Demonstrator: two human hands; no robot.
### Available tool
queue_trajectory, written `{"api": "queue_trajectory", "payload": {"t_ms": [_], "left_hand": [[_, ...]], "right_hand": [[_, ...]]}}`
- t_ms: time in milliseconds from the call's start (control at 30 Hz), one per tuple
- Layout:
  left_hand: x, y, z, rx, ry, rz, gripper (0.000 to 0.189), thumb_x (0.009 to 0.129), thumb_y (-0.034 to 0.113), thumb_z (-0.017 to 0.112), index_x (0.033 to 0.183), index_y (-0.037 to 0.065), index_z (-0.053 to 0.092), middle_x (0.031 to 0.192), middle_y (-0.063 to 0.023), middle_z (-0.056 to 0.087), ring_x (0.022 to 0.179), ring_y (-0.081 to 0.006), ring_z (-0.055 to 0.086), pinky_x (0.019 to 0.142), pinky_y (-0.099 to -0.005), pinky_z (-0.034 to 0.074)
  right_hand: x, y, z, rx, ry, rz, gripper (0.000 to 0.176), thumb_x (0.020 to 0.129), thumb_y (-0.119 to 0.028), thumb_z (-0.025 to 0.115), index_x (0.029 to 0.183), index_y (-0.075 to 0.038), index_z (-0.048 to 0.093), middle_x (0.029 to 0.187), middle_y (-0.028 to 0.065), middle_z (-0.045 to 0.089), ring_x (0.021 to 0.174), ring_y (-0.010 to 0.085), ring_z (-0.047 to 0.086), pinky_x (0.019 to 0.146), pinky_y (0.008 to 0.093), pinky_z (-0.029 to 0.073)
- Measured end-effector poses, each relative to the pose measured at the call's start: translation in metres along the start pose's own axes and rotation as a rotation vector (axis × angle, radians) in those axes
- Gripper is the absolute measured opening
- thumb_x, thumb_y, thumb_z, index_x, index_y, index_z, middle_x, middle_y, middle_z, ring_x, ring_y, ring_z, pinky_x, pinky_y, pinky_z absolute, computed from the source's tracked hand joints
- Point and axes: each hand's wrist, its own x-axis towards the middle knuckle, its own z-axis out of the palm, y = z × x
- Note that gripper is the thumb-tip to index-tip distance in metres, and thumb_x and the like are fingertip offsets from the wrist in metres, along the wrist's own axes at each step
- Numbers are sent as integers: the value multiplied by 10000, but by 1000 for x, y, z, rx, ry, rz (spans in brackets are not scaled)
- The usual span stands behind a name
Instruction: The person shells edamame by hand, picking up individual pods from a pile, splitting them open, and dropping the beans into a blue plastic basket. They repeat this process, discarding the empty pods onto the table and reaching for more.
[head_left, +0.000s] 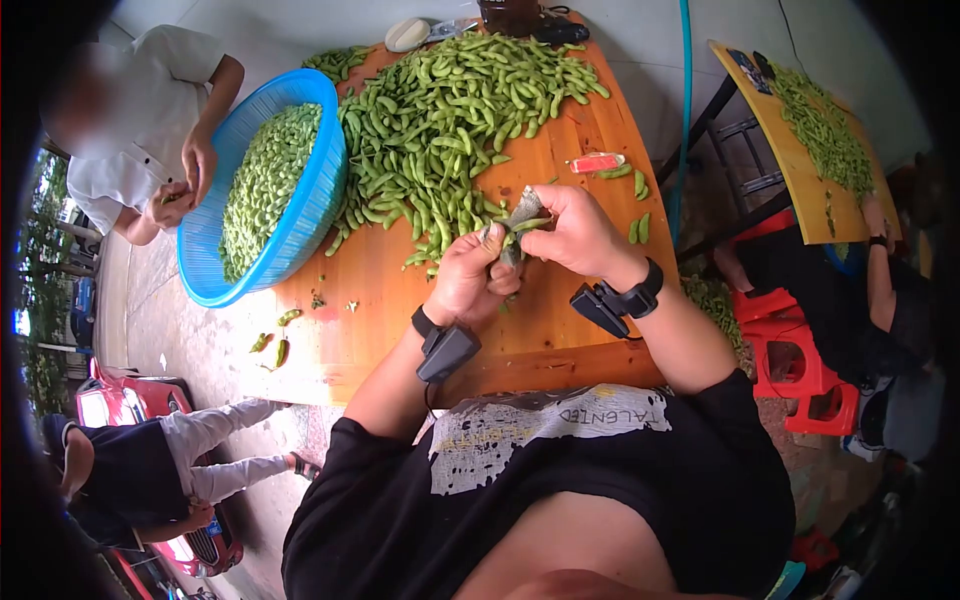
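Observation:
My left hand (470, 272) and my right hand (582, 232) meet above the wooden table (590, 345), fingers closed. A green soybean pod (530, 224) is pinched between them. Grey wrapping (526, 204) shows around the fingertips at the same place and hides part of the pod. Just beyond my hands lies a big heap of soybean pods (430, 140). To the left, a blue plastic basket (333, 150) is filled with shelled green soybeans (270, 185).
A person (150, 130) by the basket works with both hands. Loose pods (282, 350) lie at the table's left edge, a red-and-white packet (597, 162) at right. Another person (820, 290) sits at a second table (815, 215) near red stools (790, 360). Someone (130, 460) stands lower left.

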Motion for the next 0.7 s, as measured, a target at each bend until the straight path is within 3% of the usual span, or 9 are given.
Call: {"api": "queue_trajectory", "payload": {"t_ms": [67,133,267,333,367,467,533,600,700], "left_hand": [[1,3,5,-64,50,-41,192,997,197,538,867,58,566,649,8,512,524,-68,359,485,-227,291],[3,3,8,263,236,75,182,998,184,535,864,65,569,655,14,515,529,-56,366,488,-212,296],[7,-6,-2,706,301,299,207,1008,181,520,838,70,557,658,52,487,549,-31,373,486,-204,302],[5,-2,-3,604,266,260,236,1017,198,505,820,74,543,651,60,469,547,-32,373,482,-210,302],[6,-3,-5,599,274,225,251,1021,211,495,815,75,539,649,60,465,541,-34,371,479,-213,301],[7,-2,-11,593,267,129,290,1031,251,471,815,71,543,642,46,471,517,-49,376,462,-221,297],[6,4,0,576,258,-61,295,1028,259,474,820,66,554,636,28,489,498,-64,387,450,-226,294],[7,5,-4,535,259,-72,281,1019,253,492,836,56,572,636,-5,526,468,-71,371,431,-229,277],[2,12,-6,113,54,-203,213,983,197,532,858,36,590,668,-74,590,428,-65,311,414,-208,238]], "right_hand": [[1,1,2,-14,40,69,78,763,-47,650,811,6,620,714,15,640,645,60,557,579,259,460],[2,6,7,-33,239,69,92,775,-64,653,814,10,615,718,47,654,655,57,568,584,259,462],[-2,6,16,-115,283,-69,102,759,-68,657,795,2,592,707,74,651,618,138,604,577,299,471],[-5,-5,14,-569,221,-260,117,737,13,634,822,-32,567,698,61,586,581,199,558,560,302,459],[-8,-6,16,-657,186,-294,149,695,-9,637,790,-50,529,696,100,545,631,297,564,571,363,477],[-15,-11,16,-978,56,-435,152,690,-44,638,783,-57,519,705,87,539,676,304,575,570,406,479],[-19,-19,10,-1031,2,-409,152,691,-66,638,778,-66,513,720,95,536,704,311,579,575,435,475],[-20,-33,-2,-1016,-75,-357,139,693,-46,621,789,-63,523,739,110,553,725,329,592,597,441,481],[-18,-66,-26,-999,-100,-254,124,694,-6,595,803,-29,541,752,153,581,753,374,599,636,459,487]]}}
